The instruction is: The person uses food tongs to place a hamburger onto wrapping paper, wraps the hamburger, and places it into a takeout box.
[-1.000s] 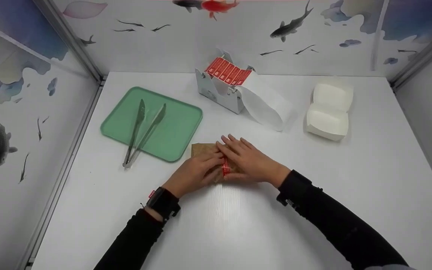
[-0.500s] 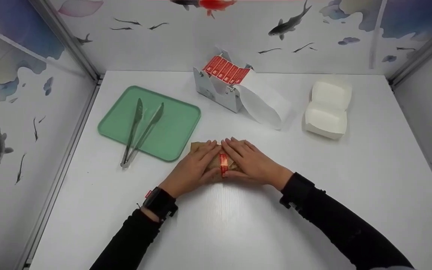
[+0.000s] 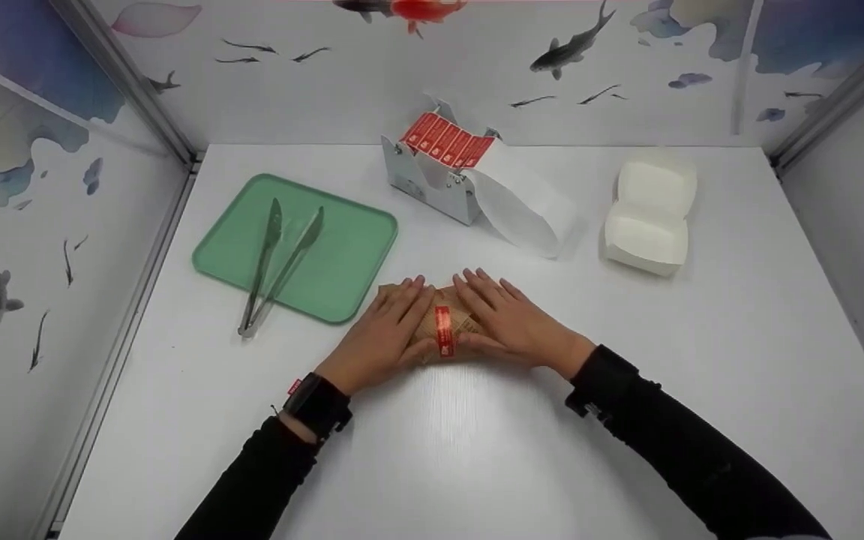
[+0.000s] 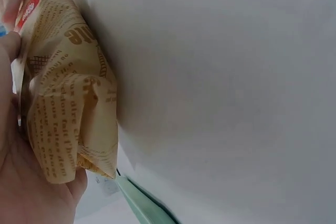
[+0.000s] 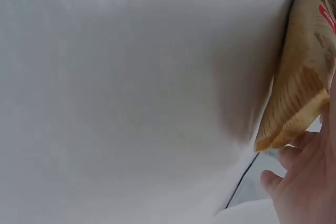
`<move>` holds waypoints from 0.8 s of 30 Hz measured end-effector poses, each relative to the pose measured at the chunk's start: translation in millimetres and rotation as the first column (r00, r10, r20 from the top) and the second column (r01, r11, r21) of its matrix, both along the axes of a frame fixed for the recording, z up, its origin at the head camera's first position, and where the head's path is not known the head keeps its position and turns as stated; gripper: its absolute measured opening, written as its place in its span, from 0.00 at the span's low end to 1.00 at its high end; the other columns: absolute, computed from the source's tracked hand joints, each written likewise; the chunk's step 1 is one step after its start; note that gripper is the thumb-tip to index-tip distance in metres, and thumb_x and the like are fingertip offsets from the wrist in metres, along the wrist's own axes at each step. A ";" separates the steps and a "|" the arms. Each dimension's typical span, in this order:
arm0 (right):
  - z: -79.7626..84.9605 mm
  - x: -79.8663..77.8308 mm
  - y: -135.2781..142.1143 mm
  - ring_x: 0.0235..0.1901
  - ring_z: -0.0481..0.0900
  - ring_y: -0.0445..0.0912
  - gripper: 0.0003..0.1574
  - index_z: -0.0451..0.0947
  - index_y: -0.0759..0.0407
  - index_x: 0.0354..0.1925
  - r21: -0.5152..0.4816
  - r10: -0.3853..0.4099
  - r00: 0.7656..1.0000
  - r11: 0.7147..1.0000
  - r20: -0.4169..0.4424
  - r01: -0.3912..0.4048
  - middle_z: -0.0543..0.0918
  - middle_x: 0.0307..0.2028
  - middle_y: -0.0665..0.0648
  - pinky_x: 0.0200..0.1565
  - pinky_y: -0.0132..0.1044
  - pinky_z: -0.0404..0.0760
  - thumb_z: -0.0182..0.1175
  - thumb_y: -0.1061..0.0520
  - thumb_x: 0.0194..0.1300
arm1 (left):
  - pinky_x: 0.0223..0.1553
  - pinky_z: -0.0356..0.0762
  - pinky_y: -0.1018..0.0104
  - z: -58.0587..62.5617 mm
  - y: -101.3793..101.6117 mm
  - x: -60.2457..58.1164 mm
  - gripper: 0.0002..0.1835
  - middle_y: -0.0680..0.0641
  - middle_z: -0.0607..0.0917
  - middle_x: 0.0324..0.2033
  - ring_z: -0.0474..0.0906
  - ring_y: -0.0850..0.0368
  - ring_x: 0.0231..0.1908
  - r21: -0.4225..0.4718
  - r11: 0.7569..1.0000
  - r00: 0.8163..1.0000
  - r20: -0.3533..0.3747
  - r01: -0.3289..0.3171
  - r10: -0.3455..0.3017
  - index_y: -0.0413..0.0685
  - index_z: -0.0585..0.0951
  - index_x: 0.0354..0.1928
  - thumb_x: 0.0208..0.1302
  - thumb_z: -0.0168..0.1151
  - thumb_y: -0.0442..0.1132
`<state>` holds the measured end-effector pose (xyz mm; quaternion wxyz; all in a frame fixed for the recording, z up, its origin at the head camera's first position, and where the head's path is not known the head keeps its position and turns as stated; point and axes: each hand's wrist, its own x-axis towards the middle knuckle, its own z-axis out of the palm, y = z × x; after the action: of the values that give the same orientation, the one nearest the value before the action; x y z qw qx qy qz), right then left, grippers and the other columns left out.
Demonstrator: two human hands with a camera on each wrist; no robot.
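A parcel wrapped in brown printed paper [image 3: 430, 324] lies on the white table, with a red sticker [image 3: 444, 331] across its middle. In the left wrist view the parcel's folded paper end [image 4: 79, 124] shows close up. My left hand [image 3: 383, 334] rests over its left part, fingers extended and thumb along the near side. My right hand [image 3: 518, 326] lies likewise over the right part, its straight fingers pointing away from me. The right wrist view shows the parcel's other end [image 5: 296, 114] beside my fingers. My palms hide much of the paper.
At the left a green tray [image 3: 357, 277] bears metal tongs [image 3: 261, 262] whose joined end overhangs its front edge. A metal dispenser [image 3: 432, 187] with a roll of red stickers [image 3: 447, 140] and a trailing white strip [image 3: 518, 206] stands behind. An opened white box [image 3: 646, 236] sits at the back right.
My left hand's fingers have drawn back from the red sticker and spread over the left part, uncovering the sticker. My right hand has shifted slightly right. The head view has moved a little.
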<state>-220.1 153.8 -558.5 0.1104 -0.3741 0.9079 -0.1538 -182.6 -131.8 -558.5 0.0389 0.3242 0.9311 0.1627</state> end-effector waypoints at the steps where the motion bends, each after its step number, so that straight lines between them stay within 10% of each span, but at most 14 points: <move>1: 2.2 -1.1 5.1 0.86 0.48 0.60 0.55 0.41 0.56 0.88 -0.018 -0.010 1.000 1.000 0.001 0.010 0.50 0.87 0.64 0.82 0.65 0.54 0.49 0.31 0.82 | 0.85 0.47 0.40 0.7 0.7 0.4 0.42 0.40 0.54 0.86 0.49 0.44 0.86 -0.003 1.000 1.000 0.003 -0.005 0.005 0.45 0.51 0.87 0.85 0.46 0.62; 11: 22.7 -17.5 77.7 0.62 0.84 0.62 0.32 0.72 0.56 0.76 -0.300 -0.268 0.960 0.925 -0.080 0.233 0.82 0.66 0.64 0.62 0.59 0.82 0.59 0.46 0.82 | 0.82 0.58 0.41 3.3 4.3 13.2 0.35 0.43 0.66 0.82 0.59 0.46 0.83 0.079 0.997 0.995 -0.096 0.012 -0.005 0.47 0.62 0.84 0.84 0.53 0.55; 19: 20.8 -38.1 146.0 0.54 0.83 0.64 0.16 0.84 0.64 0.59 -0.408 -0.605 0.773 0.765 -0.190 0.498 0.86 0.53 0.68 0.53 0.58 0.82 0.65 0.64 0.74 | 0.77 0.69 0.46 -3.6 2.8 19.4 0.27 0.42 0.77 0.76 0.72 0.48 0.77 0.120 0.991 0.969 -0.246 0.058 -0.028 0.47 0.77 0.75 0.79 0.64 0.45; 24: 13.5 -43.8 171.1 0.55 0.81 0.71 0.20 0.83 0.65 0.60 -0.372 -0.661 0.689 0.745 -0.298 0.554 0.85 0.56 0.72 0.49 0.68 0.79 0.65 0.66 0.71 | 0.77 0.70 0.48 -5.4 3.4 19.3 0.25 0.43 0.78 0.74 0.74 0.49 0.75 0.152 0.987 0.965 -0.264 0.055 -0.013 0.49 0.79 0.73 0.78 0.66 0.43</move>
<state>-263.9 324.9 -545.0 -0.1893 -0.0838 0.9547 -0.2137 -163.3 -128.4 -563.9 -0.1074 0.3609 0.9064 0.1912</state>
